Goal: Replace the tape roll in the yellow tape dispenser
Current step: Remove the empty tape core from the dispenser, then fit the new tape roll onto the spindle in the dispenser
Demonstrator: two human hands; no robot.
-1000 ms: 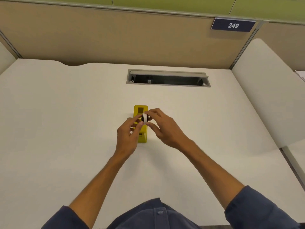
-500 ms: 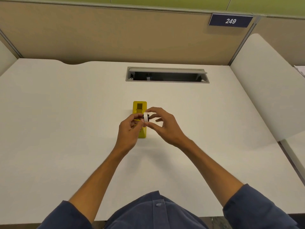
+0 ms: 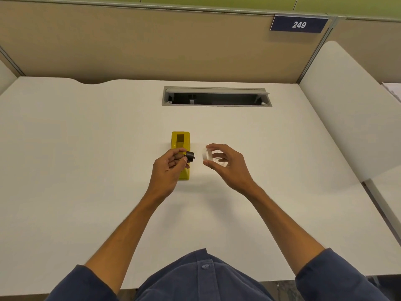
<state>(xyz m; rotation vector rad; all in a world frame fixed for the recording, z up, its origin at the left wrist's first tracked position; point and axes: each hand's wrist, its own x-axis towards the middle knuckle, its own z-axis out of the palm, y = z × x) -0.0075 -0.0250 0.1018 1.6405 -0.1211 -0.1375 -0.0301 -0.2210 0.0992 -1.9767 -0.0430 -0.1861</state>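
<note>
Spindle: black core (image 3: 190, 157) sat pinched in my left hand (image 3: 168, 170), its axis running left to right, stub end pointing at the roll.
Roll: white tape roll (image 3: 206, 153) was held at its rim between thumb and fingertips of my right hand (image 3: 225, 165), open face turned toward the core, a short gap between them.
Dispenser: yellow tape dispenser (image 3: 180, 141) lay on the desk (image 3: 86, 148), long axis running away from me, partly under my left hand, cradle empty.
Nearer hand: left, directly over the dispenser; right just beside it.
Count: one core, one roll, one dispenser.
Judgement: whether this roll was spent or fresh, I could not tell.
</note>
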